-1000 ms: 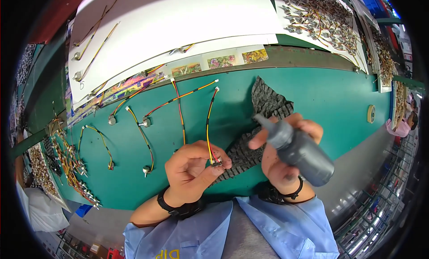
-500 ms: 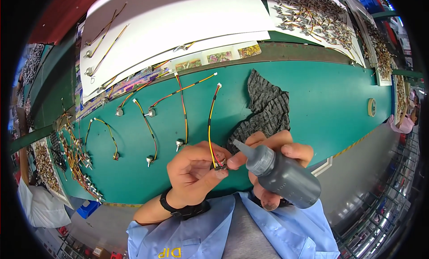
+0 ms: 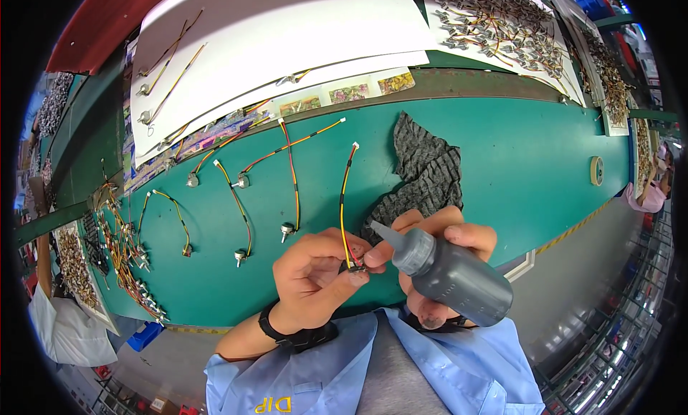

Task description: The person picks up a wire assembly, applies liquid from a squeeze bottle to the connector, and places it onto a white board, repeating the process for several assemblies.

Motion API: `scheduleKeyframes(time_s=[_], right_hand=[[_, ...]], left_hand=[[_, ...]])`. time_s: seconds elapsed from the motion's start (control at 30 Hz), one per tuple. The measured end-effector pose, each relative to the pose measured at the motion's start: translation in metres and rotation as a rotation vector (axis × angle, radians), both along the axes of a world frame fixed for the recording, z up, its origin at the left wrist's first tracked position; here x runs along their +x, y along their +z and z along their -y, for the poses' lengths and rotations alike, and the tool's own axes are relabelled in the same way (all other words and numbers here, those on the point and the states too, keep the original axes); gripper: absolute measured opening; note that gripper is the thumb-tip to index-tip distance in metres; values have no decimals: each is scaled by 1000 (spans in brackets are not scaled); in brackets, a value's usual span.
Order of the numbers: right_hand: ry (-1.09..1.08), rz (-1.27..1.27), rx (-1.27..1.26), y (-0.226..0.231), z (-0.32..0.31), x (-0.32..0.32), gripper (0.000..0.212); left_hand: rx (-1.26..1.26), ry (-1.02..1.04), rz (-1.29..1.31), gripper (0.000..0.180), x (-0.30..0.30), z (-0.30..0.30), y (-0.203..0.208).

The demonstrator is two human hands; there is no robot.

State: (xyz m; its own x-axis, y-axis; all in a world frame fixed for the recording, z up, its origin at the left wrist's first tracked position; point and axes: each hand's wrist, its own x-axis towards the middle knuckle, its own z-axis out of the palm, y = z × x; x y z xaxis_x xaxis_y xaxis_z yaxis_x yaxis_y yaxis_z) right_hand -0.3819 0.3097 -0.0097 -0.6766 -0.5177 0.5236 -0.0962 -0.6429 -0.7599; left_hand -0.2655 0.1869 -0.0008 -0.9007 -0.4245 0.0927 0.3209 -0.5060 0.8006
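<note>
Between the thumb and fingers of my left hand point(image 3: 313, 275) is a wired potentiometer point(image 3: 354, 265), its red, yellow and black leads standing up to a small white connector point(image 3: 355, 145). My right hand point(image 3: 451, 250) wraps round a dark grey squeeze bottle point(image 3: 462, 284), tilted with its narrow nozzle point(image 3: 383, 232) pointing up and left. One right fingertip meets the potentiometer beside my left fingers. A crumpled dark grey cloth point(image 3: 428, 168) lies just beyond my right hand. Left of my hands, wired potentiometers point(image 3: 240, 255) are spread over the green mat point(image 3: 516, 171).
A tangled bundle of wired potentiometers point(image 3: 129, 264) lies at the left. White boards point(image 3: 287, 28) stand at the back, the right one piled with wired parts point(image 3: 502, 31). A tape roll point(image 3: 596, 171) sits far right. Other people point(image 3: 648, 193) are at both edges.
Both hands stay together with the same grips. The bottle and my right hand have shifted slightly up and left, and the potentiometer has moved slightly right.
</note>
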Motion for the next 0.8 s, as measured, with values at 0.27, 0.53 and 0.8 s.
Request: scheduleKeyframes(time_s=[0.27,0.53,0.8], right_hand=[[-96,-7,63,6,5,-3,78],[-167,-1,73,8,-4,-9,76],[-70,-255,31,25,-9,-19,83]], left_hand=[[31,-8,11,25,1,0,-2],[-190,70,74,22,0,1,4],[-218,138,10,32,0,0,14]])
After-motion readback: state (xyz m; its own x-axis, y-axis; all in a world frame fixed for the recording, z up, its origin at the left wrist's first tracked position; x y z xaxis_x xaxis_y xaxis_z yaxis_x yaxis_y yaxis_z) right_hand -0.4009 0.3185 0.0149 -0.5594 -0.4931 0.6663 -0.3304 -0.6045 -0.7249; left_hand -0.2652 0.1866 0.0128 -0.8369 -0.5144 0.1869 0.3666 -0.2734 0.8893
